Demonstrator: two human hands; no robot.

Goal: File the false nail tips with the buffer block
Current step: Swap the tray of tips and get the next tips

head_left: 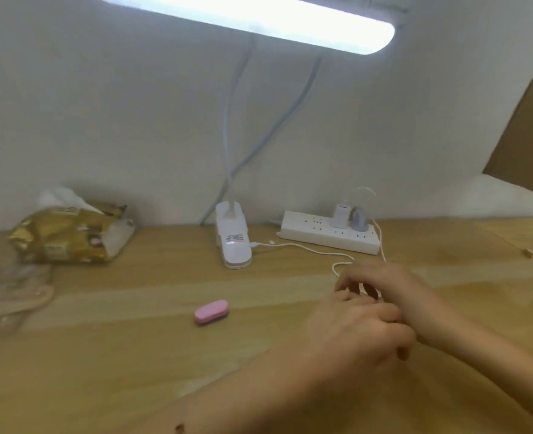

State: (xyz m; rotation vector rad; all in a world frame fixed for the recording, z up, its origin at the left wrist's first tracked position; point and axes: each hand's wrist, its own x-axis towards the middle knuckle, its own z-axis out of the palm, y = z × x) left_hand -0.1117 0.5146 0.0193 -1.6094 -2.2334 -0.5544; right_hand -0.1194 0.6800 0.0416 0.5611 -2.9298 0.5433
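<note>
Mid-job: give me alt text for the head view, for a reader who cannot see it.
The left hand and right hand meet above a wooden desk; blur hides whether they hold anything. The pink buffer block lies apart on the desk to their left, a lamp base, power strip and tissue pack behind it.

A white wall [134, 120] is standing behind the wooden desk [102, 371]. A long lamp [259, 17] is shining from above, and its white clamp base [234, 245] is sitting on the desk near the wall.
</note>
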